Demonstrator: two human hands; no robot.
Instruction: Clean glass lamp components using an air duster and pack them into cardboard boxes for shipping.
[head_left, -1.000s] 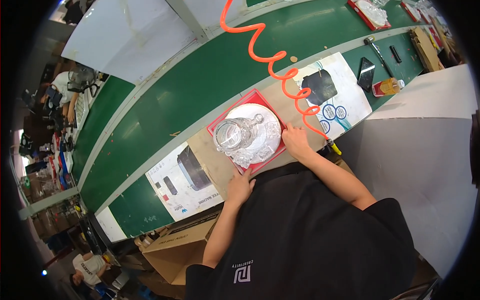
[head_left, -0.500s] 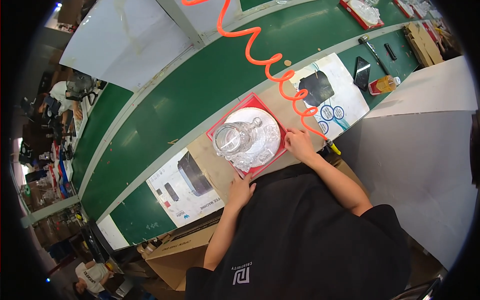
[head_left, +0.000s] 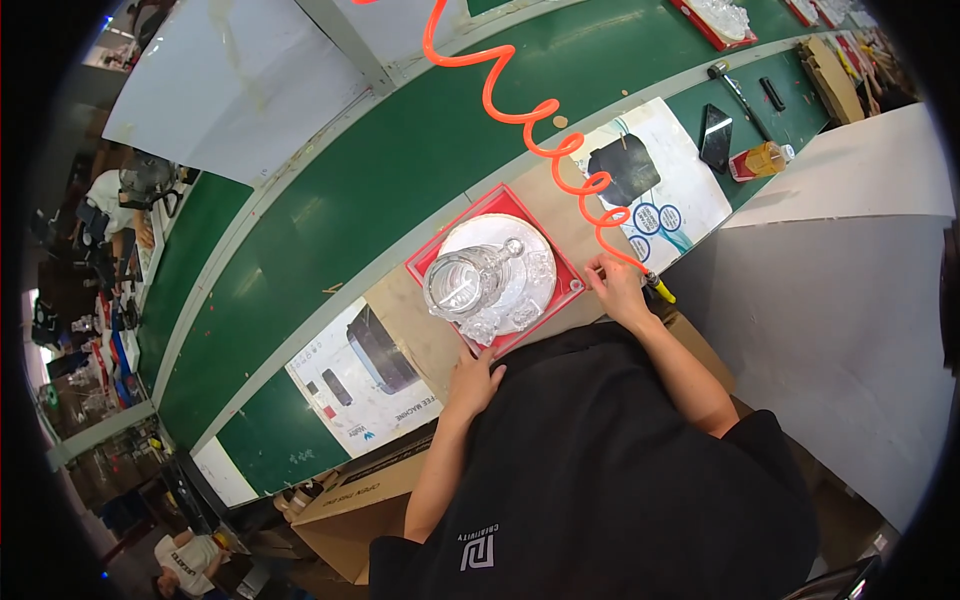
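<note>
A square red tray (head_left: 432, 250) lies turned cornerwise on the bench in front of me. On it sits a round white disc (head_left: 535, 275) carrying a clear glass jar-like vessel (head_left: 462, 285), tipped or leaning to the left. A clear glass knob (head_left: 514, 246) and other clear pieces (head_left: 482, 328) lie around it; their exact shape is hard to tell. The fingertips of my left hand (head_left: 474, 382) touch the tray's near corner, thumb held apart. Beside the tray's right corner is my right hand (head_left: 620, 292), fingers bent and somewhat apart, holding nothing that shows.
An orange coiled air hose (head_left: 541, 112) hangs across the bench, ending in a yellow-tipped nozzle (head_left: 660, 288) beside my right hand. Flattened cardboard (head_left: 655, 185) covers the bench top. A phone (head_left: 716, 138), a bottle (head_left: 760, 161) and a hammer-like tool (head_left: 740, 98) lie far right.
My right hand has shifted outward, off the tray's right edge, uncovering that corner. My left hand stays at the near corner. The whole view has shifted slightly.
</note>
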